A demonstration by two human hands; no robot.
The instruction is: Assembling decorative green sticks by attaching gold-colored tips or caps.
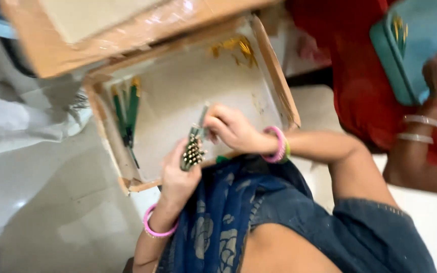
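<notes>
Blue cloth [218, 222]: nearest of all, a patterned blue fabric is draped over the lap, just below the shallow tray's near edge.
Left hand [178, 177]: seen at the tray's near rim, pink bangle on the wrist; the fingers are curled tight around a bundle of metal-tipped sticks [192, 151], tips fanned upward.
Bundle: held just over the tray's near edge, touching both hands.
Right hand [233, 129]: placed just inside the tray, beyond the bundle; the fingertips are pinched narrow on a single thin piece at the bundle's top, though blur hides the exact grip.
Step in hand: by the look of it, one stick is being added to or drawn from the bundle; which cannot be told.
Next move: a steady left grip and a fine right pinch are called for, so the loose tips are not spilled.
Shallow tray [274, 65]: a cardboard-walled tray with a pale floor.
Green sticks [127, 116]: laid together along the tray's left wall, well apart from the hands.
Yellow bits [238, 48]: scattered in the tray's far corner.
Other person: beyond the tray's right wall, a red garment [360, 76] and a bangled hand on a teal box [410, 45] are seen.
</notes>
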